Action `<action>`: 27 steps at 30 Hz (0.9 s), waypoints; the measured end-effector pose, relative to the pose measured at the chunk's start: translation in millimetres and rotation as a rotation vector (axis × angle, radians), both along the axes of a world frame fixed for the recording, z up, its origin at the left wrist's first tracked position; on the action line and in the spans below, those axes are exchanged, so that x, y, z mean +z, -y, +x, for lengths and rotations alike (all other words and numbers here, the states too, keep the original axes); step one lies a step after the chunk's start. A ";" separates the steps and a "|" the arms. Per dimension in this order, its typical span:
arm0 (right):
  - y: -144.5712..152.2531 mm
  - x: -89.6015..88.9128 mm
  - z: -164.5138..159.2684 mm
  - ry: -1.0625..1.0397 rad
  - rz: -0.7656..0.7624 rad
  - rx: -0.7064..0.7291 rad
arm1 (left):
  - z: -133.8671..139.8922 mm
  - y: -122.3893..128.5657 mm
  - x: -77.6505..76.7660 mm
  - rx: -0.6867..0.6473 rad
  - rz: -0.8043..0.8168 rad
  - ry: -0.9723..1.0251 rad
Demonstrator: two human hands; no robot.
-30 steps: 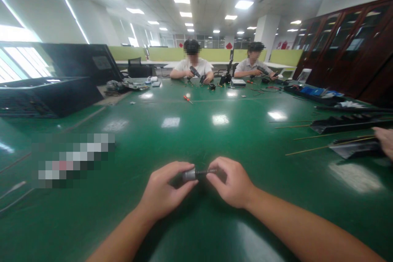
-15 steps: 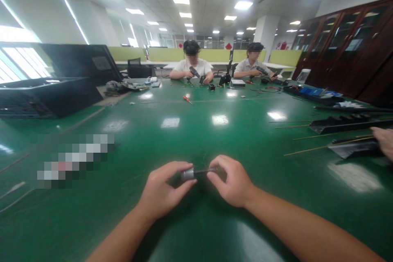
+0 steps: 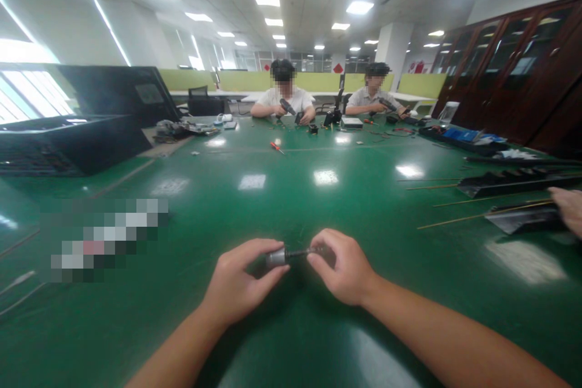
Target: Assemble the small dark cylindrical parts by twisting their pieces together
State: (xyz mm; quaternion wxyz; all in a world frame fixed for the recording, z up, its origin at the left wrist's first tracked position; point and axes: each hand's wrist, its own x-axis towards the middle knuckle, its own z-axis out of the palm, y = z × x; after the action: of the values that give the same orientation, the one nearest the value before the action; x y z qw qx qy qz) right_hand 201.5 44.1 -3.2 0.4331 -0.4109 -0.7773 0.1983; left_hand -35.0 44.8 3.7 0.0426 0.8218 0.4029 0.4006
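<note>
Over the green tabletop [image 3: 273, 339] I see a short grey metal cylinder [image 3: 275, 258] from which a thin dark shaft [image 3: 298, 253] runs out to the right; it looks like a small motor, but I cannot tell for certain. My left hand [image 3: 239, 282] pinches the cylinder between thumb and fingers. At the other side, my right hand [image 3: 343, 270] is closed around the far end of the shaft with thumb and index finger. Its tip is partly hidden by those fingers. The piece is held roughly level.
A blurred-out strip [image 3: 109, 239] lies on the left. To the right are black channel pieces [image 3: 522, 218] with thin rods [image 3: 482, 216], beside another person's hand [image 3: 568, 209]. A red screwdriver [image 3: 276, 147] lies farther off. Two people [image 3: 282, 97] sit opposite, holding power drills.
Both hands keep their grip in nearly the same place. The cylinder and shaft have shifted very slightly to the left in the picture.
</note>
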 end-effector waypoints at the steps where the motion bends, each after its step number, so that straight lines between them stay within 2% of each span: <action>1: -0.1 0.2 0.1 0.000 0.000 0.000 | -0.3 -0.1 -0.3 0.003 -0.003 -0.001; 18: -1.0 0.7 0.8 -0.011 -0.019 -0.013 | -0.1 -0.2 3.3 0.006 0.008 0.001; 27: -6.0 -3.0 -0.3 -0.007 -0.038 -0.018 | -3.7 -7.0 3.0 0.006 -0.049 -0.024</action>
State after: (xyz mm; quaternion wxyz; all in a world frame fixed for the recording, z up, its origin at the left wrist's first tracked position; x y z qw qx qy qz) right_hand 201.2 50.1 -6.1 0.4296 -0.4255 -0.7682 0.2102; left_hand -38.7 51.9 6.7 0.0566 0.8241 0.4155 0.3808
